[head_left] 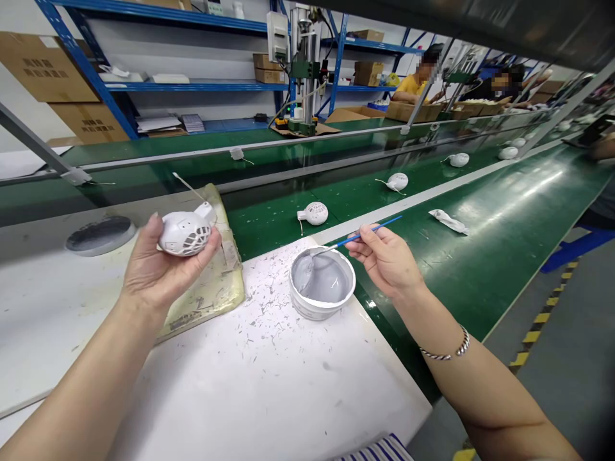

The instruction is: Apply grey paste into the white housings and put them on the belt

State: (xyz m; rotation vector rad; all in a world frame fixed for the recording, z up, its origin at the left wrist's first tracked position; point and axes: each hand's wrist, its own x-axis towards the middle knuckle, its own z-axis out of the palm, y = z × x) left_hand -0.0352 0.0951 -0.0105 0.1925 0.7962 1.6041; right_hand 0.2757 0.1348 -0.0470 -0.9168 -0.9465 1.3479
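- Brush, blue-handled point(353, 239), one: pinched between thumb and fingertips of the right hand point(382, 259); bristle end lowered inside the tub's rim, at a grey smear on the inner wall.
- Housing, white, rounded, slotted grille point(185, 232), one: raised in the left hand point(161, 256), gripped between the thumb on one side and the fingers beneath and opposite; a cord point(189, 186) projects from its neck, up and to the left.
- Tub, round, white point(319, 312): part-filled with grey paste point(336, 282); stands near the edge of a white worktop point(269, 390) littered with small grey flecks.
- Board, yellowed wrapped edge point(235, 282): lies left of the tub, below the left hand; carries a round, grey-coated lid point(100, 235).
- Housings, similar, white, corded, in a line along the green belt: nearest point(316, 213) just beyond the tub, second point(398, 182), third point(459, 160), more farther off, too small for me to count surely.
- Packet, white, crumpled point(449, 222): on the green bench top point(446, 275) beyond the right hand.
- Bracelet, twisted metal point(444, 353): on the right forearm.
- Bench machine, upright column point(305, 70): across the belt, before blue shelving point(192, 86).
- Co-worker, yellow top point(408, 89): seen behind open cartons point(416, 113).
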